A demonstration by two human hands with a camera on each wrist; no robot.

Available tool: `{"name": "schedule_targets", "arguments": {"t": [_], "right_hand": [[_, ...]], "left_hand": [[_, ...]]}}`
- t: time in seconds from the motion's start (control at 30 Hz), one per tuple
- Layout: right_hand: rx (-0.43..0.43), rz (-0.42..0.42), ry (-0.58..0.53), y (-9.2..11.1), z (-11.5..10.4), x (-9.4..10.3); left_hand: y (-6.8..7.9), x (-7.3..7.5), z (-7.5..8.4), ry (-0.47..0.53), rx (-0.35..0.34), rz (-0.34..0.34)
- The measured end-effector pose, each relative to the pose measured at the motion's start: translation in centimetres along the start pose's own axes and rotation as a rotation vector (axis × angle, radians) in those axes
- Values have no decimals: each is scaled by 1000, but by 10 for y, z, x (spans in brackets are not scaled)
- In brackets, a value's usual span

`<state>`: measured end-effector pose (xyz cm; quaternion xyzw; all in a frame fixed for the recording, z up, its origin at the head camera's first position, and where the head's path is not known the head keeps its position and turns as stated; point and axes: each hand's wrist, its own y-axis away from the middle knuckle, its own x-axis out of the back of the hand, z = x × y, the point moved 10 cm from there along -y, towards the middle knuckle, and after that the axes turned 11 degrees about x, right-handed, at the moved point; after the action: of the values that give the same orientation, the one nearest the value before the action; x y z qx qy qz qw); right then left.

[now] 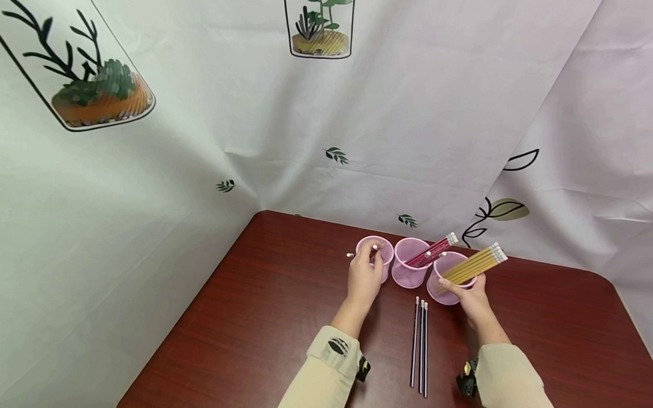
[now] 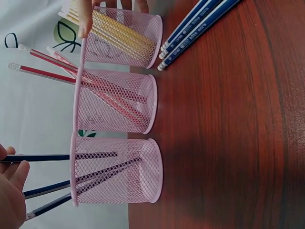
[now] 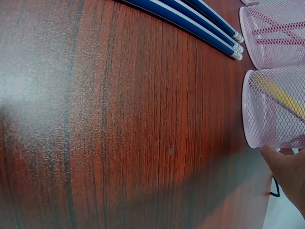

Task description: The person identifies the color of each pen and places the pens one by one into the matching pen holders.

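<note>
My left hand [image 1: 363, 280] pinches a dark blue pencil [image 2: 43, 158] near its upper end, and the pencil's lower part is inside the left pink mesh pencil cup [image 2: 151, 183]. Two more blue pencils [image 2: 50, 206] lean in that cup. My right hand [image 1: 475, 300] grips the right mesh pencil cup [image 1: 443, 297], its thumb at the near side and other fingers around the far side. Several yellow pencils [image 1: 472, 264] lean to the right in this cup. Between them stands the middle mesh cup [image 1: 407, 280], holding red pencils [image 1: 431, 252].
Three blue pencils [image 1: 421, 345] lie side by side on the dark red wooden table [image 1: 257, 321], in front of the cups, eraser ends toward them. A white patterned cloth [image 1: 329, 114] hangs behind the table and along its left side.
</note>
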<state>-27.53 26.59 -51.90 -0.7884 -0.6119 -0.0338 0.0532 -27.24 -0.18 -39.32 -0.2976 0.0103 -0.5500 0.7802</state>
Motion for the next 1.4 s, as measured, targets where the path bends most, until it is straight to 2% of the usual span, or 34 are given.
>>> {"name": "schedule_targets", "arguments": {"t": [0.2,0.37,0.47,0.6,0.77,0.93,1.07,1.2,1.4], "right_hand": [[2,0,7,1,0,0],[61,3,-2,0,1,1],[88,9,8,-7,14,4],[74,23,-2,-20,39,10],[72,24,-23,-28,52,12],[57,10,7,-21,42,10],[51,-8,28,-9,18,4],[59,7,-1,2,-1,1],[47,7,18,3,-2,0]], "left_hand": [[2,-2,-8,-43,6,-11],[4,-4,-15,-80,30,-20],[4,-5,-19,-61,54,-31],[5,-6,-23,-44,79,-43],[6,-7,-27,-53,77,-42],[7,-7,-32,-82,85,-45],[8,-7,-33,-53,76,-45],[9,-7,-34,-10,77,-52],[12,-6,-38,-59,103,-57]]}}
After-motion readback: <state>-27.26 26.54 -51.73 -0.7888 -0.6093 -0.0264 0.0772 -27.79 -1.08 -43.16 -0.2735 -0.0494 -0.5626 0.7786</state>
